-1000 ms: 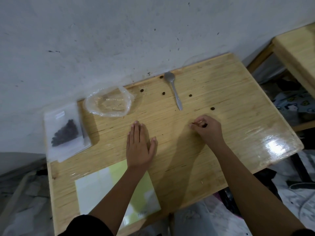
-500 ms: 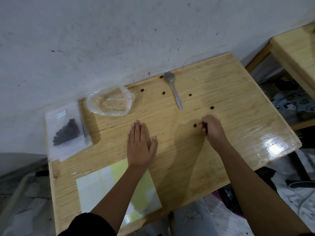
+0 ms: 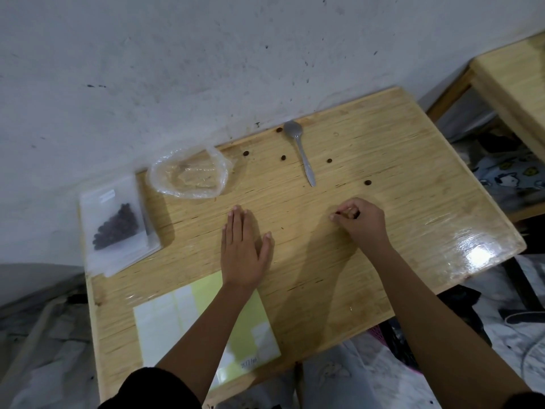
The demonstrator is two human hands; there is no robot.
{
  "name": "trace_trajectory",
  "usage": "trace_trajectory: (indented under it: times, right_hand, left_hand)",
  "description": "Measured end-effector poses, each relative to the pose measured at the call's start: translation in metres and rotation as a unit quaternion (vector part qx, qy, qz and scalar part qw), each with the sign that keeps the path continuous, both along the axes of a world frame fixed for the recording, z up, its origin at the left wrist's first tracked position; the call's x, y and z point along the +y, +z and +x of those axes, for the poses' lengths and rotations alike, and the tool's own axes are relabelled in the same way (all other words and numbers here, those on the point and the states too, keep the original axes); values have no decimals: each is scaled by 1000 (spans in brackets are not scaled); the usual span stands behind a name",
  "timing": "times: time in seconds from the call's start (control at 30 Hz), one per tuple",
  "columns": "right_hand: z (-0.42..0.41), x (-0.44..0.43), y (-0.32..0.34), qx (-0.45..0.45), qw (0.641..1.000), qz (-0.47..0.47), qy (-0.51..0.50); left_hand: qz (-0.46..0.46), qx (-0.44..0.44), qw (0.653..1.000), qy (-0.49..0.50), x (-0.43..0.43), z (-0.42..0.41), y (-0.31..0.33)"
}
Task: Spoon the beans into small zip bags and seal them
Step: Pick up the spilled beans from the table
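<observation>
second table (image 3: pixel 513 81) cut off at right edge, label sheet (image 3: pixel 188 314) partly under left forearm

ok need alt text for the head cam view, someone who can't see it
A person's right hand pinches a stray bean off a wooden table while the left hand rests flat. A spoon and loose beans lie near the wall; an empty clear bag, a zip bag of beans and a label sheet sit to the left.
</observation>
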State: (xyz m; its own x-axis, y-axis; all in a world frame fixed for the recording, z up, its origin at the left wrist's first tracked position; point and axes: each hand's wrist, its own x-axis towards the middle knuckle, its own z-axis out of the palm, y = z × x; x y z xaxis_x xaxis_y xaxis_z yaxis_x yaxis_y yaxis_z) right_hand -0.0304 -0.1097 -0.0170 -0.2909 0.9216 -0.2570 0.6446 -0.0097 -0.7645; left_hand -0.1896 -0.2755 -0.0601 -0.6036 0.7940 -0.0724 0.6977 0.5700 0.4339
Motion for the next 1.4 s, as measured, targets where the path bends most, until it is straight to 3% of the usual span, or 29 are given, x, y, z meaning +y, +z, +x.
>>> trace_trajectory:
  times: [0.27,0.43,0.5,0.57,0.6,0.7,0.77,0.87,0.97,1.07,1.13,1.23,1.4]
  right_hand:
    - [-1,4,-1,-88,991,11,102]
    - [5,8,0,-93,986,-7,142]
    - [9,12,3,-47,991,-28,125]
    - [16,20,6,65,988,-116,75]
    - [19,25,9,143,971,-188,28]
    - [31,41,15,346,866,-351,-84]
    - [36,50,17,421,815,-386,-96]
    - [43,61,17,455,792,-393,-108]
    - [48,75,14,435,812,-363,-142]
    - [51,90,13,270,928,-242,-82]
    - [51,99,11,148,980,-135,-5]
    - [47,110,7,71,994,-60,57]
    - [37,122,2,-27,992,-30,122]
  left_hand:
    - [27,-35,999,11,15,14,10]
    - [31,-32,999,1,38,17,13]
    - [28,-24,999,0,48,17,14]
    - [27,-28,999,7,57,18,16]
    - [27,-31,999,10,61,19,16]
    - [31,-30,999,17,74,23,18]
    - [29,-27,999,35,83,25,18]
    - [28,-24,997,64,94,25,17]
    - [30,-25,997,65,99,25,13]
    - [23,-10,998,64,98,27,6]
    - [21,-5,997,70,98,29,5]
    - [21,-2,997,74,98,30,4]
    - [15,2,997,82,100,31,4]
